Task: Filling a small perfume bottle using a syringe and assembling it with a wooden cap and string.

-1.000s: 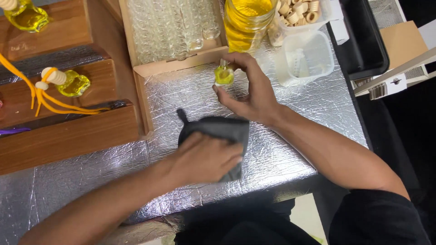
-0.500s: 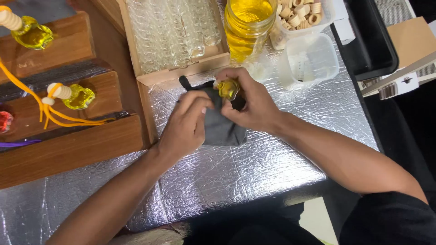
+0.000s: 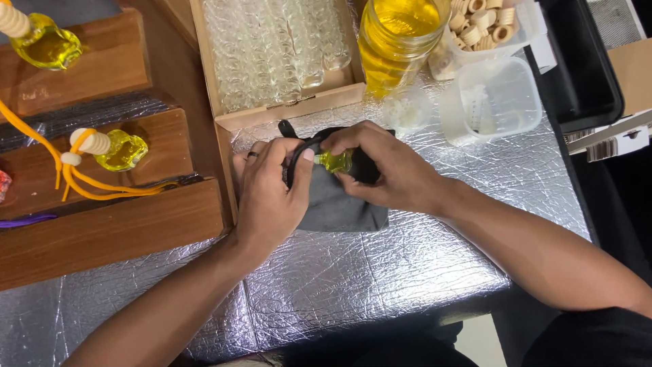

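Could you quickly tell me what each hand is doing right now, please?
Left hand: closed, grip on the dark grey cloth, pressed against the bottle.
Right hand: closed, grip on the small yellow bottle.

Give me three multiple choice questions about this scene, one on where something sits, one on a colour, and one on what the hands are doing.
1. Where is the big jar of liquid?
A. beyond the hands, by the box of empty glass bottles
B. on the wooden steps
C. inside the clear tub

2. What colour is the cloth?
A. white
B. dark grey
C. orange

3. What does the right hand hold?
A. a wooden cap
B. nothing
C. a small yellow bottle

Answers: 1 A, it stands beside that box. 2 B, it lies dark on the silver table. 3 C, pinched against the cloth with the left hand.
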